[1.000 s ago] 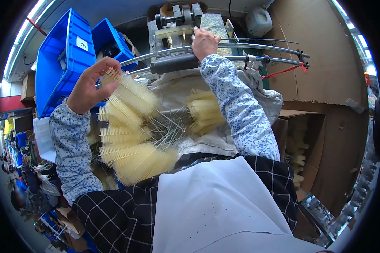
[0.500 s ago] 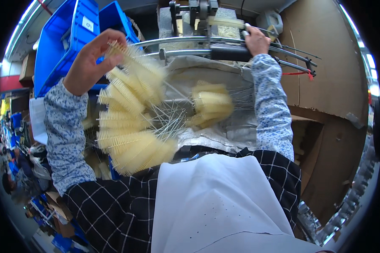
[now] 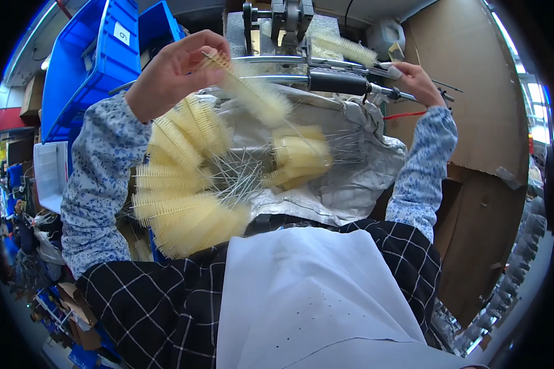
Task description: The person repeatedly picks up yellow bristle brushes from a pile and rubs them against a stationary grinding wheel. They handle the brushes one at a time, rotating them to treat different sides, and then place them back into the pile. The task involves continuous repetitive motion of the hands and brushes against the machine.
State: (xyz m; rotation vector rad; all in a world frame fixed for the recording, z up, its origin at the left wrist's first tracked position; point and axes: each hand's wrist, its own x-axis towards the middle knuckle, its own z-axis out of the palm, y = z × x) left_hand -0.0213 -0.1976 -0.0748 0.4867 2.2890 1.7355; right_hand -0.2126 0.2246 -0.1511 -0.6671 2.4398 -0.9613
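Observation:
My left hand point(image 3: 184, 74) is raised at the upper left, fingers closed on the bristled end of a cream-coloured wire brush point(image 3: 258, 101). This brush slants down to the right, its thin wire stem reaching over the pile. At the metal machine point(image 3: 289, 24), another cream brush point(image 3: 348, 49) lies slanted across the frame. My right hand point(image 3: 417, 81), with a white covering on a fingertip, pinches at that brush's right end; the exact grip is small. Below my left hand, several cream brushes point(image 3: 191, 215) lie fanned out, wire stems inward. A smaller bunch of brushes point(image 3: 300, 154) lies to their right.
Two metal rails with a black sleeve point(image 3: 338, 82) run across in front of me. Blue bins point(image 3: 95, 67) stand at the left, above a clear plastic box point(image 3: 50, 175). Tall cardboard point(image 3: 474, 92) borders the right side. A grey-white cloth point(image 3: 351, 184) lies under the brushes.
My left hand has moved right and lifted its brush away from the fanned pile. My right hand has moved right and slightly down, and the brush at the machine has shifted right with it.

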